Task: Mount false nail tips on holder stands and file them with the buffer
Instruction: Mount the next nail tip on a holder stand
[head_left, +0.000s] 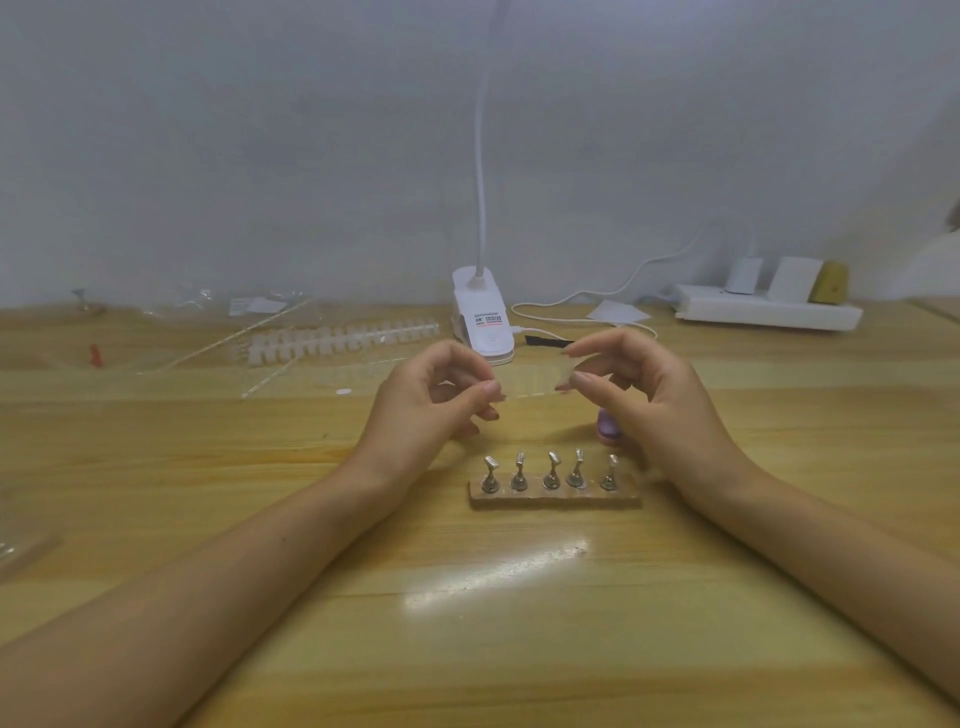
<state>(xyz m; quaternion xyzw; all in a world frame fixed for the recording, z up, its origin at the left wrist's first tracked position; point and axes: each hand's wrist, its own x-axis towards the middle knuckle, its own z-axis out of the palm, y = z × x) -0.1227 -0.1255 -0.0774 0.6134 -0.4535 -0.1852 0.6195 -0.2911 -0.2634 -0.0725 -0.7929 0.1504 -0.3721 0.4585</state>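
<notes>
**Item in hand.** A clear strip, almost see-through, is held level above the tabletop, at 12 o'clock from the holder stands. It is too faint to tell whether it carries nail tips.

**Grips.** On the left hand, the grip pinches the strip's left end between thumb and forefinger, with the other fingers curled beneath. On the right hand, the grip pinches the right end the same way.

**Stands.** Five metal stands are upright in a row on a base block. All heads are bare, so mounting is judged not yet begun.

**Stock.** A rack of white nail tips lies at 10 o'clock from the stands, well apart from them and near the lamp clamp. A purple object sits at 1 o'clock, just behind the stands and partly hidden by the right hand. The buffer is not positively identified.

**Handling, as judged.**
- The strip looks thin, light and springy, with a slick surface that would flex or twist under uneven pull. It is best held at the ends, as it is now.
- Individual tips should be held by their side edges.
- The slender stands look liable to tip, so tips should be pressed straight down onto them.
</notes>
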